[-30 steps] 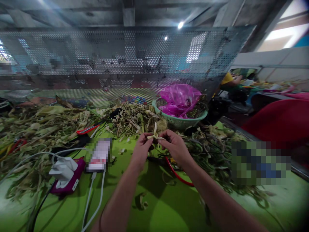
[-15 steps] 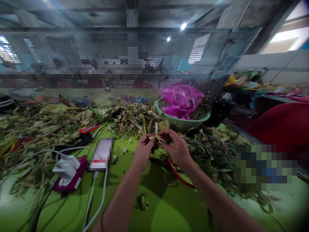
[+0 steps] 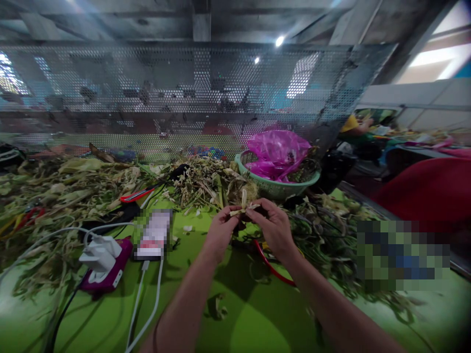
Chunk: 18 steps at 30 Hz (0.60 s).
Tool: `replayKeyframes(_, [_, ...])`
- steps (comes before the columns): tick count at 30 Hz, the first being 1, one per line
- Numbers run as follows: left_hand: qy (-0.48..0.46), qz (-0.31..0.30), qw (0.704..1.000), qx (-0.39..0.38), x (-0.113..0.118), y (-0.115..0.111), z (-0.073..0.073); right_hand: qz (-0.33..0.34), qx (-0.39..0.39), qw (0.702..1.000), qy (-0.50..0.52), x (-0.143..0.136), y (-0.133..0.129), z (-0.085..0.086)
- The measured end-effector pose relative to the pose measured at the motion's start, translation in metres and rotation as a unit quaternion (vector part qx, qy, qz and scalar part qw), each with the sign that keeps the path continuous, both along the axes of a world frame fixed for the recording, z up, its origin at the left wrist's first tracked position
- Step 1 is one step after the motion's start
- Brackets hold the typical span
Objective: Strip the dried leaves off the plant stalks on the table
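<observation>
Pale dried plant strips are pinched between my two hands at the middle of the view, with one strip end standing up and others pointing sideways. My left hand grips them from the left with fingers closed. From the right, my right hand pinches the same strips between thumb and fingers. Just behind the hands lies a heap of dried plant pieces. Below my right hand is a red curved handle or ring on the green table.
A green basket holds a pink plastic bag. Left are a phone, a purple power strip with white plugs and cables, and a red cutter. A perforated metal screen stands behind. A person's arm shows at right.
Both hands have shifted slightly right, and the pale strips between them have turned a little. The upright strip end now stands further right.
</observation>
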<state>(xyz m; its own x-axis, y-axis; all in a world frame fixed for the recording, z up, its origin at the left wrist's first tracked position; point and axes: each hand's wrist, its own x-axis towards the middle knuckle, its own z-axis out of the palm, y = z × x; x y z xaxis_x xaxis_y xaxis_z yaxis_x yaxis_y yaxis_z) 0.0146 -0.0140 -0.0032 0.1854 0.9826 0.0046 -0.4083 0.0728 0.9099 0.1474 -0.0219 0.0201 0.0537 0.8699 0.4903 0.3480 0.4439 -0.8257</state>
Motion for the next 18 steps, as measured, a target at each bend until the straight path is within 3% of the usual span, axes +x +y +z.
replayKeyframes(6, [0.037,-0.005,0.999,0.032,-0.0012,-0.0025,0.0012,0.013,-0.069,0.993,0.099,-0.0031,0.0018,0.0015])
replayKeyframes(18, [0.046,-0.001,0.998,0.039,-0.0003,-0.0027,0.0026,0.016,-0.063,0.998,0.019,0.0014,0.0016,0.0047])
